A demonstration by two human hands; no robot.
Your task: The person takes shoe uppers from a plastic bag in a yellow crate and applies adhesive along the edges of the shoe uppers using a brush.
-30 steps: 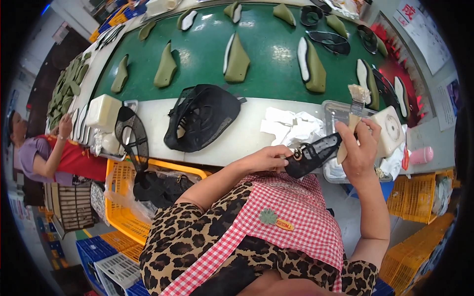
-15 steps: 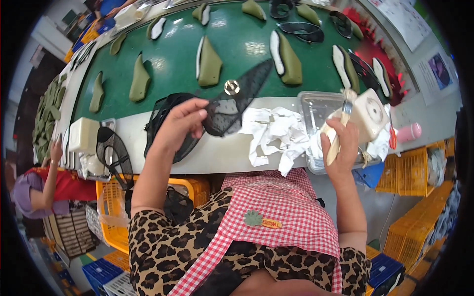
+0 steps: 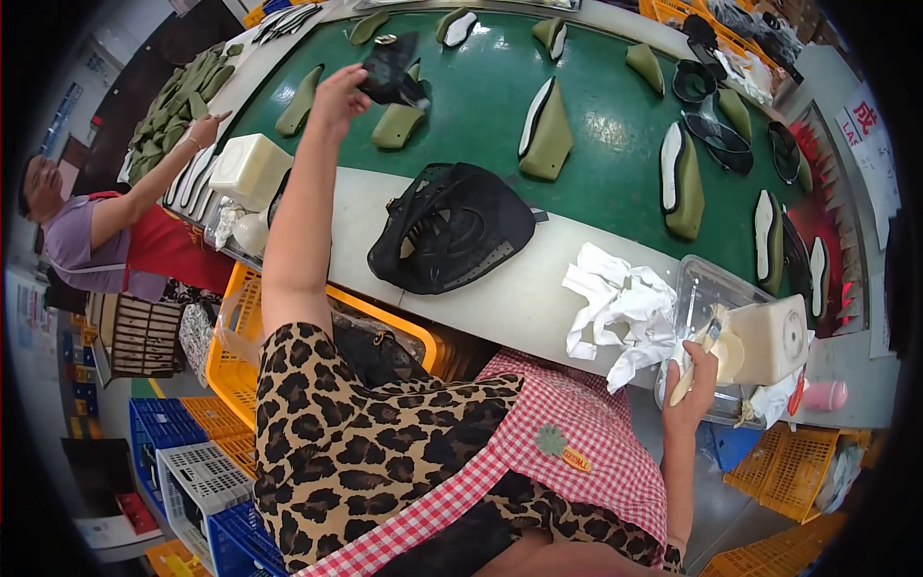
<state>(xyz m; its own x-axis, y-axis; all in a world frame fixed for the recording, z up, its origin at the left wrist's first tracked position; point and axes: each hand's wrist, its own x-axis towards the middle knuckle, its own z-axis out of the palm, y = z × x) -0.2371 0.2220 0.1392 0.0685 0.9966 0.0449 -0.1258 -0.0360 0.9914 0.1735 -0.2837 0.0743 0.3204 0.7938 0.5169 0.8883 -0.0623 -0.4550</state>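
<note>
My left hand [image 3: 341,99] reaches far over the green belt [image 3: 461,125], its fingers closed on a black mesh shoe upper [image 3: 389,72]. The upper hangs above an olive shoe last [image 3: 396,127] and partly hides it; whether they touch I cannot tell. Low at the right, my right hand [image 3: 692,383] grips the handle of a paintbrush [image 3: 683,387], bristles up. The brush is beside a cream plastic container [image 3: 769,338] in a clear tray [image 3: 707,279]. Several more black mesh uppers [image 3: 452,231] lie heaped on the pale table edge between my hands.
More olive lasts [image 3: 548,135], several with white soles, stand along the belt. Crumpled white strips [image 3: 620,313] lie left of the tray, a pink bottle [image 3: 825,395] right of it. At the left a co-worker [image 3: 125,226] reaches toward piled olive pieces [image 3: 178,106]. A yellow crate [image 3: 231,375] stands below.
My left hand has swung forward and left over the belt with the upper. My right hand has lowered the brush beside the cream container. The whole view has turned left.
</note>
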